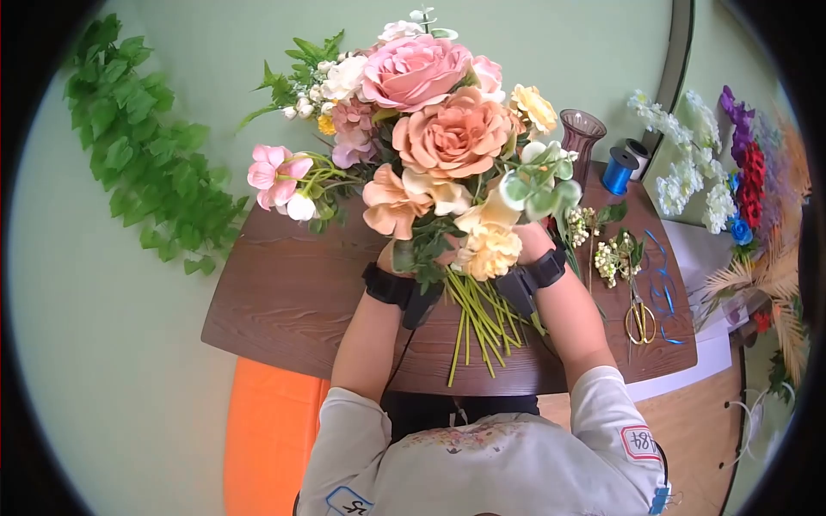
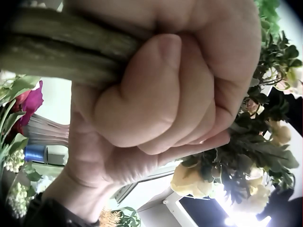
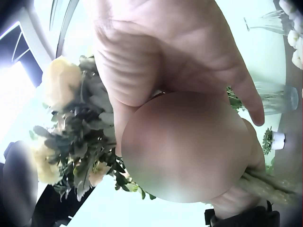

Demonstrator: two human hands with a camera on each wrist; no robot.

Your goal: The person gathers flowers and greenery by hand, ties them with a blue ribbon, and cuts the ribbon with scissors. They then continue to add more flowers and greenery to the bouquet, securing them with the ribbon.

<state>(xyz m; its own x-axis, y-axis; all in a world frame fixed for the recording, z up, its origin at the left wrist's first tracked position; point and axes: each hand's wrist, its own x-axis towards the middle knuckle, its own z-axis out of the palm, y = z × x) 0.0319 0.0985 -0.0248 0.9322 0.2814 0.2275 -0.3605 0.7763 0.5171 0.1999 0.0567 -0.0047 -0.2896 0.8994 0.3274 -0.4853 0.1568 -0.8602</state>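
Observation:
A large bouquet of pink, peach and cream flowers (image 1: 452,133) stands above the table, its bare green stems (image 1: 482,318) fanning down toward the front edge. Beneath the blooms, mostly hidden by them, are my left hand (image 1: 387,258) and my right hand (image 1: 533,241). In the left wrist view my left hand (image 2: 156,90) has its fingers curled tightly round the thick stems (image 2: 57,47). My right hand (image 3: 175,42) lies against the left one, a finger stretched out straight; part of the right wrist view is blurred.
On the table's right side are a purple glass vase (image 1: 582,142), a blue ribbon spool (image 1: 619,170), white berry sprigs (image 1: 607,258), gold-handled scissors (image 1: 640,322) and loose blue ribbon (image 1: 665,288). More flowers (image 1: 751,181) stand further right. A leafy garland (image 1: 142,138) hangs at the left.

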